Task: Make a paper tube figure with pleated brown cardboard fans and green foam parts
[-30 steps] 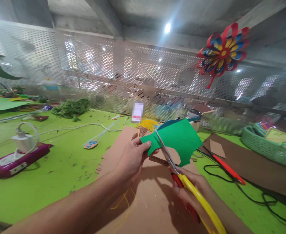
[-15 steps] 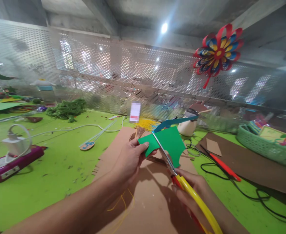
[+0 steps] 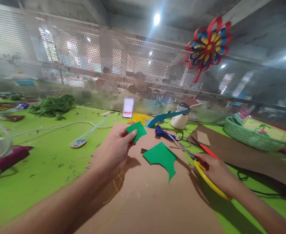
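Observation:
Pinched between the thumb and fingers of my left hand (image 3: 119, 146) is a small green paper piece (image 3: 140, 130). My right hand (image 3: 212, 170) grips a pair of scissors (image 3: 202, 177) with yellow and red handles, off to the right, its blades pointing away to the upper left. Between the two hands a larger green paper sheet (image 3: 161, 157), with curved bites out of its edge, lies on the brown cardboard (image 3: 143, 204). Just beyond it rests a blue-handled tool (image 3: 164, 132), partly crossed by the scissor blades.
A teal strip (image 3: 168, 116) leans by a white jar (image 3: 179, 121). At right are a brown sheet (image 3: 245, 156), a red pen-like tool (image 3: 208, 151), black cord and a green basket (image 3: 255, 138). At left lie a purple power strip (image 3: 11, 159) and a white cable (image 3: 52, 126).
The small green piece has come off the larger sheet, which now lies on the cardboard. My right hand has drawn the scissors away rightward; my left hand still holds the small piece. The view has shifted.

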`<state>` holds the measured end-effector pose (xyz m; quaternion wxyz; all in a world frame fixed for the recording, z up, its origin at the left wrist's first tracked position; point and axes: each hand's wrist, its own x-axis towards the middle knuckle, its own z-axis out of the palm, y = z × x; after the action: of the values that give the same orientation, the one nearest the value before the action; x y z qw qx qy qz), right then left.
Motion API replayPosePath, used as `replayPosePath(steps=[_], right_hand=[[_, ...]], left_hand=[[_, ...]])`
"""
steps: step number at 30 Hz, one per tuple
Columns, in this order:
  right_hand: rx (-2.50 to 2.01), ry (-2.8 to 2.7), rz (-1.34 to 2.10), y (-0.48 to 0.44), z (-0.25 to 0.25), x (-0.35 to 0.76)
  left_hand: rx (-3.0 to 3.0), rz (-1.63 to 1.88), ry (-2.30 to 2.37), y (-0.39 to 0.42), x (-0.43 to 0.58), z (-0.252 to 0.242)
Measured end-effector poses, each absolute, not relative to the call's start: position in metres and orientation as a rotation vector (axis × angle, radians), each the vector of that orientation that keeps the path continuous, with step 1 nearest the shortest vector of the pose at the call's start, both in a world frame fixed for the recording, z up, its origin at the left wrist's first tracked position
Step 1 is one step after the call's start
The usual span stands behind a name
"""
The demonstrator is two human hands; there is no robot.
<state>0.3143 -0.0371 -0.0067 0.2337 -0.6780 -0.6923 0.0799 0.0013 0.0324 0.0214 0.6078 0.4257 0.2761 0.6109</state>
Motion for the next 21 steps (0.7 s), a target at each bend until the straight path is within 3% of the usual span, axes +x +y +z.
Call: replayPosePath(steps=[21], right_hand=[[-1.879,-2.174,0.227,-0.04,-0.009,0.421]], left_hand=[[1.017,1.186,0.819,0.028,0.005,0.022]])
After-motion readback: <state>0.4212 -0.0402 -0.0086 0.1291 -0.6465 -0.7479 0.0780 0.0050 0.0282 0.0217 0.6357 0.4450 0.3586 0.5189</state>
